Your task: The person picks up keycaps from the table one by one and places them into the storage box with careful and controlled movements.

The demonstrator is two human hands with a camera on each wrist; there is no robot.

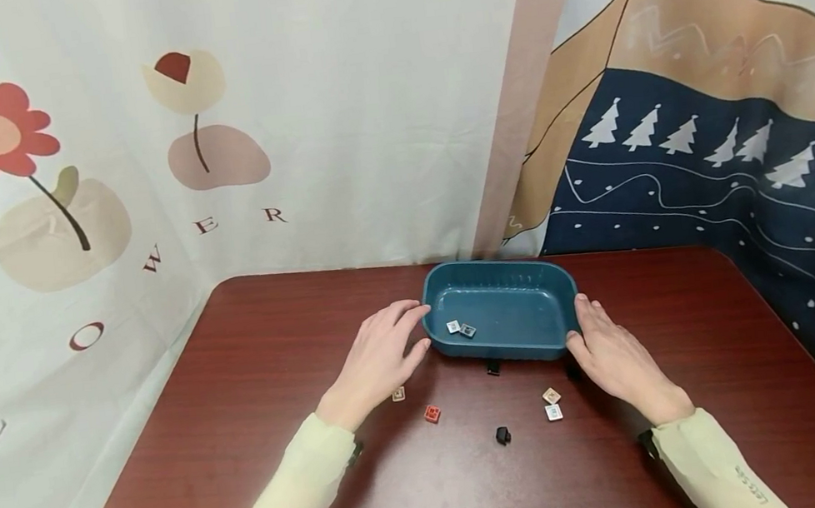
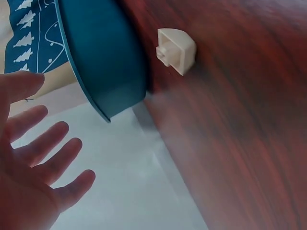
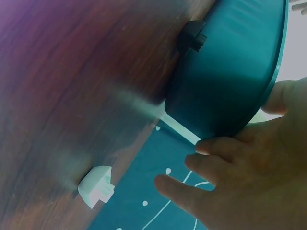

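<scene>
A blue plastic tray [image 1: 509, 351] stands near the back of the table, with a white keycap [image 1: 453, 327] and a grey keycap [image 1: 467, 330] inside. At its left end is my left hand [image 1: 382, 357], fingers spread and relaxed; the left wrist view shows a gap between them and the tray. My right hand [image 1: 615, 352] lies along the right end, its thumb at the rim and its fingers loosely extended by the outer wall. A beige keycap [image 2: 177, 50] lies below the left hand. Beside the tray in the right wrist view is a black keycap [image 3: 190, 36].
Scattered in front of the tray are a red keycap [image 1: 432, 414], a black keycap [image 1: 503, 436], a beige keycap [image 1: 551, 395] and a white keycap [image 1: 554, 412]. Another black keycap [image 1: 493, 368] sits against the tray's front. Printed curtains [image 1: 363, 125] hang behind the brown table [image 1: 272, 328].
</scene>
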